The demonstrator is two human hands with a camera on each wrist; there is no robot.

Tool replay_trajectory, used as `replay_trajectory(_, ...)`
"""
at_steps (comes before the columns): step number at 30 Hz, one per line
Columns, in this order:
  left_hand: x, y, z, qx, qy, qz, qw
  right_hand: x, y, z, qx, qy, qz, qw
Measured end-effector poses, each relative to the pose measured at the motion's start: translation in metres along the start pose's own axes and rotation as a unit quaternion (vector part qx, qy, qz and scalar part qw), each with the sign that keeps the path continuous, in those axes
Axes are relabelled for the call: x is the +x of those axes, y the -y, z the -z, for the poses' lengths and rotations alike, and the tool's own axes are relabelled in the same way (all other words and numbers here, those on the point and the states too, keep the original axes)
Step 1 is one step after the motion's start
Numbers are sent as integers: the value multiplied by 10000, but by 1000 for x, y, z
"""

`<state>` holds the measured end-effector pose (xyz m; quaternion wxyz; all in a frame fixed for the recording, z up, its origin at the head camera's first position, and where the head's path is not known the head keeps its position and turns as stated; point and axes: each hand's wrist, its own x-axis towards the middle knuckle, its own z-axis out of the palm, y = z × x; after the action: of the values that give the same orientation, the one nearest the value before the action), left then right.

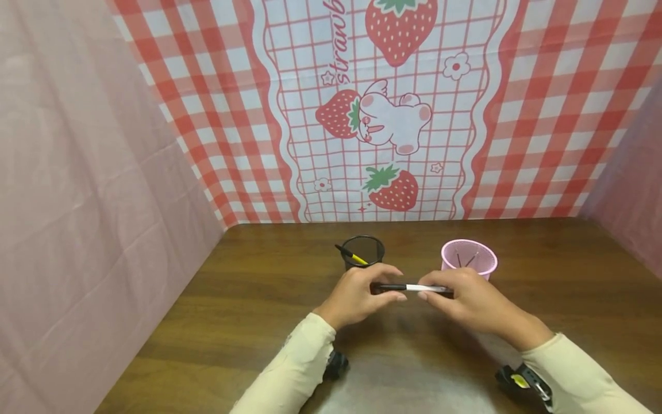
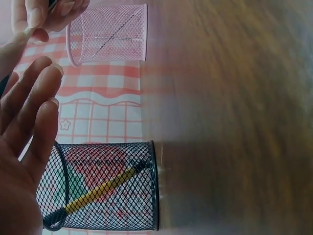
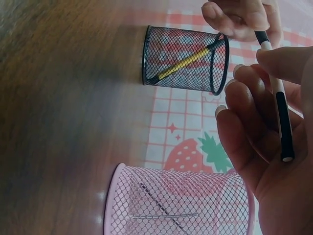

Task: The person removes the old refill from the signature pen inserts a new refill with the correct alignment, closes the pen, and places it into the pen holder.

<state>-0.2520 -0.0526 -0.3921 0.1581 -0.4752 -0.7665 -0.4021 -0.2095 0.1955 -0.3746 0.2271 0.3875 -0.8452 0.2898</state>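
Observation:
A slim black-and-white pen [image 1: 414, 287] lies level between the two hands, in front of the cups. The left hand [image 1: 357, 293] pinches its black left end between thumb and fingers. At the other end, the right hand [image 1: 473, 299] holds the pen with its thumb laid across the white barrel, as the right wrist view shows. There, the pen's black rear section [image 3: 282, 122] runs down over the palm. Behind the left hand stands a black mesh pen cup [image 2: 102, 215] with a yellow-and-black pen [image 2: 98, 193] leaning in it.
A pink mesh cup [image 1: 469, 247] stands behind the right hand, with two thin dark sticks crossed inside. Both cups are on the brown wooden table [image 1: 269, 270]. A red-and-white strawberry cloth [image 1: 383, 172] hangs at the back, and a pale pink curtain [image 1: 103, 201] on the left.

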Motion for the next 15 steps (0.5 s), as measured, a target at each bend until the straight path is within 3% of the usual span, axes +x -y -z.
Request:
replay_trajectory(7, -1, -1, -3, 38, -49, -81, 9999, -3, 0, -1, -17, 70, -129, 9999)
replay_trajectory(15, 1, -1, -1, 613, -199, -571, 9963, 0, 0, -2, 93, 66, -145, 9998)
